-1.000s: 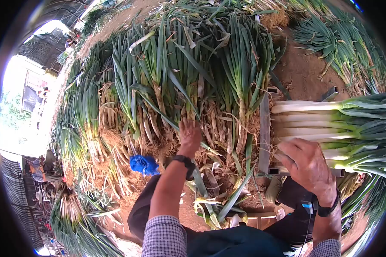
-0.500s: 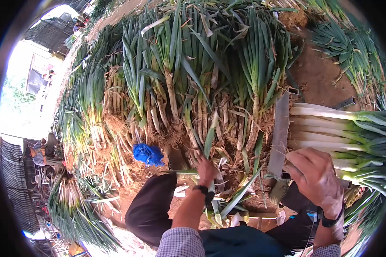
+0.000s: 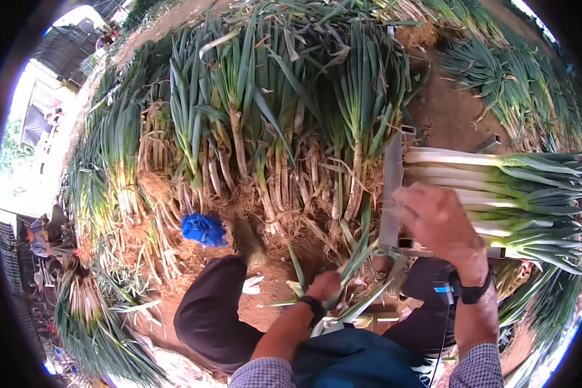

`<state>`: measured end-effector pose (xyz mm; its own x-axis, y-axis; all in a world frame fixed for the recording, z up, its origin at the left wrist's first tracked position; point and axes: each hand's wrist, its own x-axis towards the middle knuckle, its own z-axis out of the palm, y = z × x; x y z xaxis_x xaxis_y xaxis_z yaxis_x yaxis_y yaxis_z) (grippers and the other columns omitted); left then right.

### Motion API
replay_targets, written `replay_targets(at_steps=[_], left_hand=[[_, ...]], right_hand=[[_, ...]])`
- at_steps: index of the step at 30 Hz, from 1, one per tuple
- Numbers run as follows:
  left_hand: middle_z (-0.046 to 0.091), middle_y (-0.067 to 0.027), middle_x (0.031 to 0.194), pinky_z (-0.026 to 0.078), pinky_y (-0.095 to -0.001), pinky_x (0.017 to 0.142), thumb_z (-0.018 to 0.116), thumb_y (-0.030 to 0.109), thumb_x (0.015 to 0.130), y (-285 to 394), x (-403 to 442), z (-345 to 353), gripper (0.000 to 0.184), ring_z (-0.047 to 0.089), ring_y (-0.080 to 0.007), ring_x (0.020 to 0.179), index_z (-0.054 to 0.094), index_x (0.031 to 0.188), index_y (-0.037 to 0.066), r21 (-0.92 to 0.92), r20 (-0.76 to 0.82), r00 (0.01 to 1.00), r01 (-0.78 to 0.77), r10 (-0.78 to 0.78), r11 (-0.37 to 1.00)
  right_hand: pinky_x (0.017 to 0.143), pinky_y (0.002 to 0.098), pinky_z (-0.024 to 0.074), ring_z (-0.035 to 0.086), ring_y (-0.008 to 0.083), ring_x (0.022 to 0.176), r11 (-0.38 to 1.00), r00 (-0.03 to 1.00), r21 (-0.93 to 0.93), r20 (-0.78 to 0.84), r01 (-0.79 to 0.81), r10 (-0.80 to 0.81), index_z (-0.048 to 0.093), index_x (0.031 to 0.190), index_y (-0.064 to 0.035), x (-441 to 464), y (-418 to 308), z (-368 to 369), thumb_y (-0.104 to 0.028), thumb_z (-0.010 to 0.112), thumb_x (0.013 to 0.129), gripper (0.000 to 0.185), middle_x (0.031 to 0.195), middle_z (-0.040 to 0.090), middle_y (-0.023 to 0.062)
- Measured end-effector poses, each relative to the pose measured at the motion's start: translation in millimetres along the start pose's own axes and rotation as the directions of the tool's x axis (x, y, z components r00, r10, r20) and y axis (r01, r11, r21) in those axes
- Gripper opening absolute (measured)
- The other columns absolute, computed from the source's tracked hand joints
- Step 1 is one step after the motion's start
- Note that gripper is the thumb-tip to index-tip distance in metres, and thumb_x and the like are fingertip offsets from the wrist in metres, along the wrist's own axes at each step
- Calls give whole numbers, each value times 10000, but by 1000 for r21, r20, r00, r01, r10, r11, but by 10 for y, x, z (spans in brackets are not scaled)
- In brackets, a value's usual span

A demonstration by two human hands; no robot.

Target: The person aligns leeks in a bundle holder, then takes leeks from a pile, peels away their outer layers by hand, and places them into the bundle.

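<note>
My left hand is low in front of my body, its fingers closed round green leek leaves that stick out on its left side. My right hand hovers by the near end of the metal tray edge, fingers curled and slightly blurred. What it holds, if anything, is hidden. Beside and partly behind it, cleaned leeks lie in a row, white ends toward the metal edge and green tops to the right.
A broad stack of untrimmed leeks with roots stands ahead. A blue cloth or bag lies on the soil left of centre. More leeks lie at the lower left and upper right. Loose leaves litter the ground near my knees.
My left hand has drawn back from the stack toward my body, with leaves moving along. My right hand has risen slightly against the tray. The whole view has shifted a little.
</note>
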<state>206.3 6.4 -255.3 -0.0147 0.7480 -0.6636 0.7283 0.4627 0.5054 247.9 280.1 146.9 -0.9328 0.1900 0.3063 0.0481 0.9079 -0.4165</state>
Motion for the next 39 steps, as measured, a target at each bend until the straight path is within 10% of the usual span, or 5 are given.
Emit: replay_targets(at_steps=[7,19,31,34,39], left_hand=[[666,-235,902,524,-513,736,561,130,916,147,433,-1377,176,657,-417,821,672,1012,32,-340,-767,594,-55,-243,939],[632,-241,1042,496,-520,856,639,183,830,308,1373,-1760,304,609,-461,1000,563,1061,0,-411,-567,689,237,-451,880],[561,5,634,379,-287,520,661,287,922,612,-1215,-3704,298,492,-87,573,631,770,31,-696,-698,610,-455,-375,555],[530,33,611,337,-257,480,651,275,943,890,-1949,-3665,317,454,-50,545,620,731,42,-594,-794,505,-524,-338,610],[580,14,673,393,-275,518,665,269,936,1366,-2869,-2973,249,500,-57,613,680,891,24,-567,-800,497,-443,-336,694]], right_hand=[[592,402,517,620,329,673,993,996,-69,1,-94,94,630,952,-31,-105,144,-155,-114,740,824,188,768,596,128],[619,386,526,629,274,731,997,977,32,201,-75,67,595,987,-13,-170,176,-301,-95,707,777,251,805,567,94],[652,403,546,674,328,734,953,997,293,-12,79,-79,677,1012,-27,136,-194,54,-132,697,846,198,831,680,136],[638,347,564,692,271,683,860,998,510,-55,9,22,685,1017,17,323,-172,384,-180,697,899,231,818,710,142],[701,384,586,691,202,748,12,828,927,330,-376,452,660,964,-36,631,68,784,-433,668,947,397,872,699,96]])
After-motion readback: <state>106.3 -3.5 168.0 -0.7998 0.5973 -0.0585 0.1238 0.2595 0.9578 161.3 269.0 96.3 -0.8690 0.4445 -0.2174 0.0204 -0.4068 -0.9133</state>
